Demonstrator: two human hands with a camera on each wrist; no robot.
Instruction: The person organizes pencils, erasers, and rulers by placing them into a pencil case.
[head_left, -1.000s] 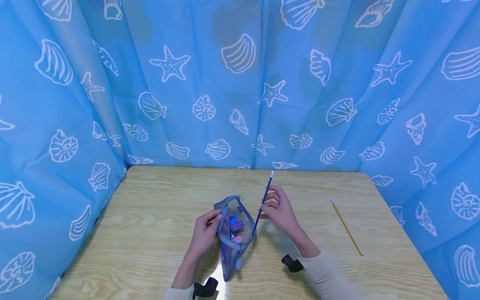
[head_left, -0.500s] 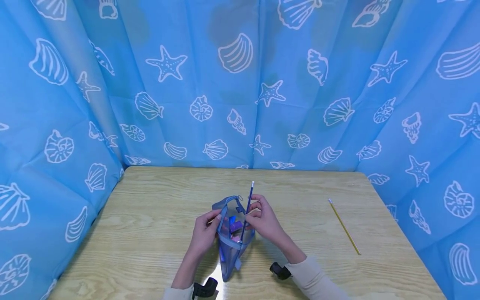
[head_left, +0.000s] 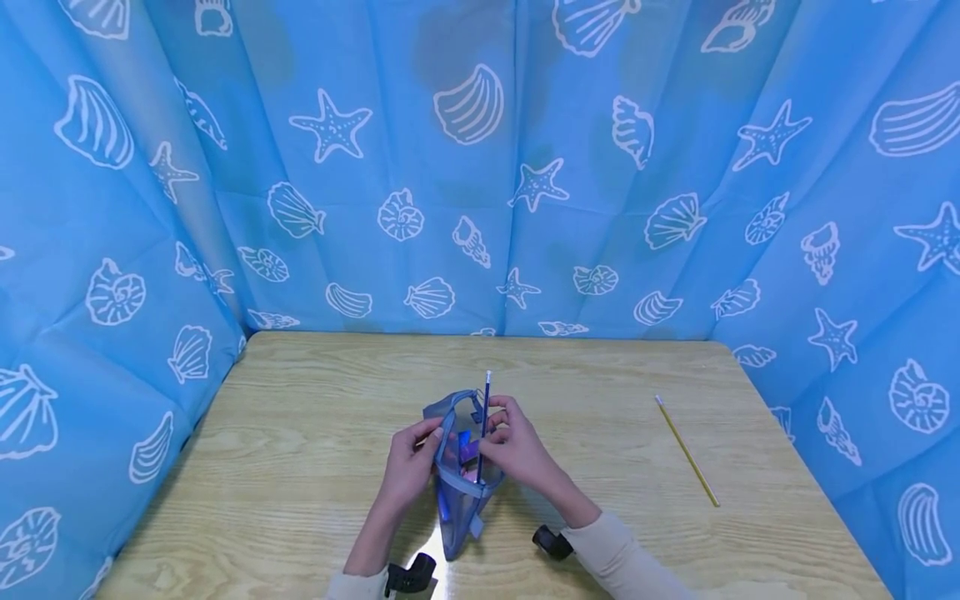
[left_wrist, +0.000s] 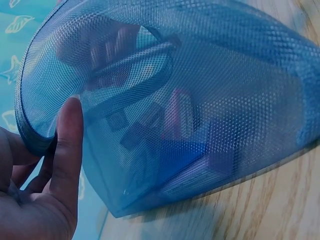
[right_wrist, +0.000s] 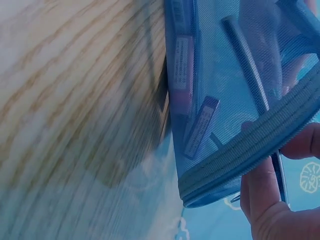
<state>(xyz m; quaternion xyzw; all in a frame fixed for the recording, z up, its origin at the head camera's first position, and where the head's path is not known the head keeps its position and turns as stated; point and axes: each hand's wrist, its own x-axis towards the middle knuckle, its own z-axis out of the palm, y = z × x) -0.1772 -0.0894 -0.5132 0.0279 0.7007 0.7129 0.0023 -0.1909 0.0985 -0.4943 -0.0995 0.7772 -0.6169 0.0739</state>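
Observation:
A blue mesh zip pouch stands on the table with its mouth spread wide. My left hand pinches the left side of its rim. In my right hand is a dark blue pencil, white end up, its lower part down inside the pouch. Seen from the right wrist, the pencil slants behind the mesh, and the fingers reach in past the zipper edge. Several small box-like pieces lie in the pouch, among them a blue one and a small labelled purple one.
A yellow pencil lies on the wooden table, to the right of my right hand. Blue curtains with white shell prints hang behind the table and on both sides.
My right hand has moved left with the dark blue pencil, from the pouch's right edge to over its mouth. The pencil is now more upright and lower. The left hand keeps its hold.

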